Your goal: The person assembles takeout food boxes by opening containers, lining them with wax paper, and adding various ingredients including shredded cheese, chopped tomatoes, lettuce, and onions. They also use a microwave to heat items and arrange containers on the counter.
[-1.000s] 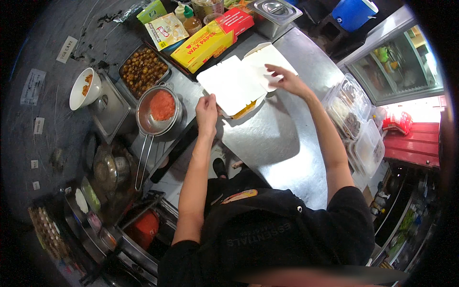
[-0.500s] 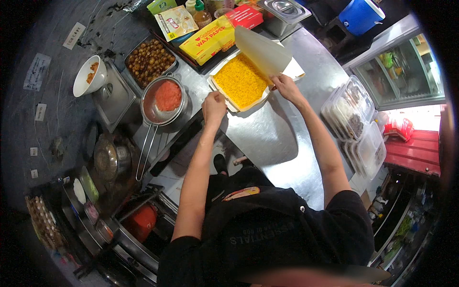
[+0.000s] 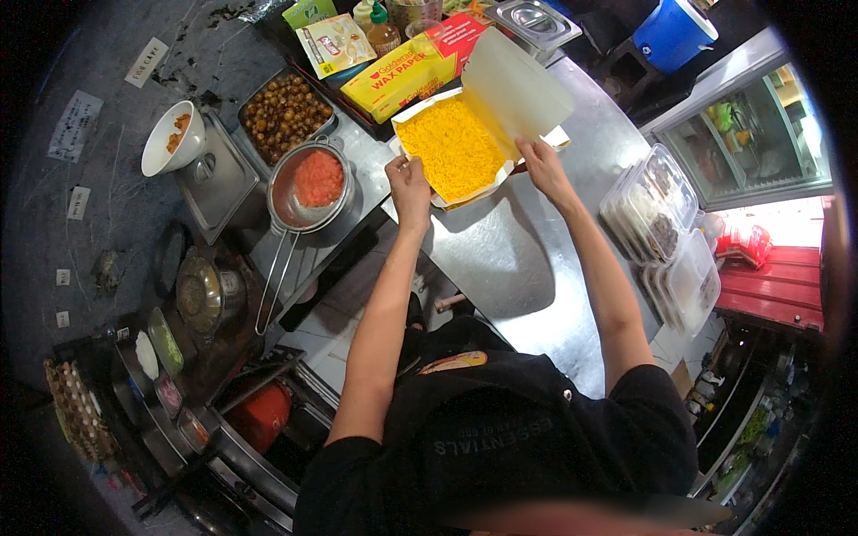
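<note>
Yellow-red carton (image 3: 413, 69) sits behind the white box (image 3: 487, 189), left hand (image 3: 409, 185) pinching rim (image 3: 429, 105), right hand (image 3: 544, 170) lid (image 3: 517, 87).

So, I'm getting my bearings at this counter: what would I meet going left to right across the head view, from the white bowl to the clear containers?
White bowl → metal strainer → left hand → yellow food → right hand → clear plastic containers.
</note>
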### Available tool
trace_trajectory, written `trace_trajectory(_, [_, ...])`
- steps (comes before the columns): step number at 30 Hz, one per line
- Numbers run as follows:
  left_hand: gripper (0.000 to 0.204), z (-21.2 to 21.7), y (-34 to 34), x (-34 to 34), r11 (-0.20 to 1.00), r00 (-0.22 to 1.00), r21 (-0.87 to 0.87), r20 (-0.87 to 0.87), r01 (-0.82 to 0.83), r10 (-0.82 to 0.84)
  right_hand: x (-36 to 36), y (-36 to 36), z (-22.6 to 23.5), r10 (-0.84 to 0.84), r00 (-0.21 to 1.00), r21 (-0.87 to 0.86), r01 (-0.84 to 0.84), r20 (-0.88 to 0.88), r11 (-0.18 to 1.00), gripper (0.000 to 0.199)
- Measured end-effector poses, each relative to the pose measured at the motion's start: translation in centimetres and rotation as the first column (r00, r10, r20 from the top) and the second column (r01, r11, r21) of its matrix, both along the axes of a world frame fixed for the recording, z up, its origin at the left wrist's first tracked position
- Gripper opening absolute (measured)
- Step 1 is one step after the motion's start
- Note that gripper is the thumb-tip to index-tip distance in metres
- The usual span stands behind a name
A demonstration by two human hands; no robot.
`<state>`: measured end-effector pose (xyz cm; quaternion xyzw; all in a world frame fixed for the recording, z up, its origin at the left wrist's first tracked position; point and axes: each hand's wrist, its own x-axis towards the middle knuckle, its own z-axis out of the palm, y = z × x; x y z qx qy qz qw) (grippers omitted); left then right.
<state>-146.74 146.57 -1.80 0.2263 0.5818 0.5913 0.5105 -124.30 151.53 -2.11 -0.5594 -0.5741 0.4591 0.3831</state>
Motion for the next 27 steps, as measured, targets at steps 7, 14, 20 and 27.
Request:
trace_trajectory(7, [0.049, 1.6, -2.2, -0.9, 0.936, 0.783, 0.331, 0.548, 0.122, -0.296, -2.2, -4.7, 5.3, 0.085, 0.98, 0.043, -0.094, 0.181, 0.995, 0.033])
trace_trajectory(14, [0.05, 1.7, -6.0, -0.2, 0.945, 0.884, 0.324, 0.428, 0.042, -0.186, -4.2, -6.0, 5.2, -0.105, 0.96, 0.178, 0.06, 0.259, 0.982, 0.042])
trace_trajectory(20, [0.048, 2.5, -7.5, -0.3, 0.946, 0.884, 0.325, 0.446, -0.016, -0.138, -4.5, -5.3, 4.2, -0.174, 0.978, 0.181, 0.192, -0.11, 0.964, 0.029])
trace_trajectory(27, [0.048, 4.0, -8.6, -0.3, 0.944, 0.889, 0.327, 0.441, -0.033, -0.122, -5.2, -5.6, 6.0, -0.335, 0.901, 0.135, 0.381, -0.274, 0.915, 0.02])
